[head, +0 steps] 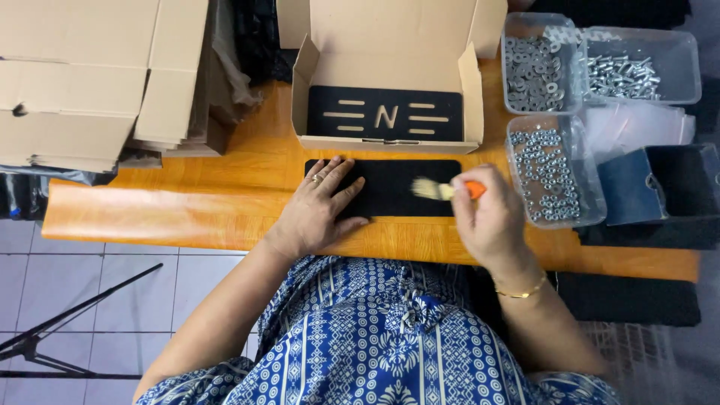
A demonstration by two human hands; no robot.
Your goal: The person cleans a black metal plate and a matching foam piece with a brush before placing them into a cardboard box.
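A flat black plate (pixel 394 184) lies on the orange wooden table (pixel 187 202) in front of me. My left hand (pixel 319 206) presses flat on its left end, fingers spread, a ring on one finger. My right hand (pixel 487 217) grips a small brush with an orange handle (pixel 474 190), and its pale bristles (pixel 426 189) rest on the plate's right half. Just behind, an open cardboard box (pixel 390 82) holds another black plate (pixel 384 114) with cut-out slots and a letter shape.
Three clear plastic tubs at right hold washers (pixel 534 71), screws (pixel 626 75) and nuts (pixel 551 172). A dark blue bin (pixel 660 184) stands beside them. Flattened cardboard boxes (pixel 90 75) are stacked at the left. A tripod leg (pixel 67 330) crosses the tiled floor.
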